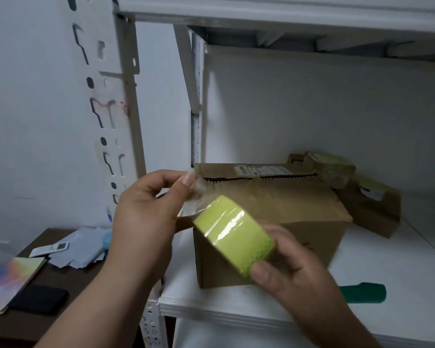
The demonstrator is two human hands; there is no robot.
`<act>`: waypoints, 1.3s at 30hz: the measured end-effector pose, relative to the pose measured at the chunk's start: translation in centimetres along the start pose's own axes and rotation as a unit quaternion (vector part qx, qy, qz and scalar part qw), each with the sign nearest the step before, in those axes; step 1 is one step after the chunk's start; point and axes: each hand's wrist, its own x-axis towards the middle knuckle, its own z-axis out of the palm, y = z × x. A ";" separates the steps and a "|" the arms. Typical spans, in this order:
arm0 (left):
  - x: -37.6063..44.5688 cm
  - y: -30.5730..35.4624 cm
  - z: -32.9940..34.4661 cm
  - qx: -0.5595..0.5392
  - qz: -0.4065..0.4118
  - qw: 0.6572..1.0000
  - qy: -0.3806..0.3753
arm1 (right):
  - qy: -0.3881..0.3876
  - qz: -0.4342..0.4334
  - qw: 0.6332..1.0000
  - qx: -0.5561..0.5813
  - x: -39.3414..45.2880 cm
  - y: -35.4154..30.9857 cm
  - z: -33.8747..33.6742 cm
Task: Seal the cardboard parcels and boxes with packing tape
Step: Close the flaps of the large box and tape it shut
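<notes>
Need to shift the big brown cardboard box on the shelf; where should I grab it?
Grip the big brown cardboard box by its near bottom corner and bare right side, coming from the front. Its top flaps look unsealed, with a gap showing, so probably won't bear lifting.

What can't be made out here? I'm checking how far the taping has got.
Head view only:
- Label on the big box: print too small.
- Box front: partly behind the tape roll and right hand.
- Loose tape end: clear, blurred at the left hand.
- Back boxes: partly hidden.
</notes>
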 end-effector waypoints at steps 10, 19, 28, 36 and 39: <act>2.6 -2.3 3.2 -0.001 -0.007 0.991 0.132 | -0.040 -0.038 0.998 -0.030 8.5 -2.4 -7.8; 4.3 -3.7 4.4 0.012 -0.019 0.976 0.217 | -0.028 -0.033 0.941 -0.337 12.8 -2.2 -12.2; 5.1 -4.6 5.2 0.078 -0.017 0.966 0.245 | -0.111 -0.027 0.971 -0.211 14.7 -1.3 -14.7; 6.3 -5.7 4.3 0.080 -0.064 0.960 0.260 | -0.154 -0.023 0.899 -0.409 16.0 -1.9 -14.3; 6.5 -6.4 3.6 0.118 -0.076 0.959 0.248 | -0.183 -0.018 0.878 -0.441 16.2 -2.4 -13.8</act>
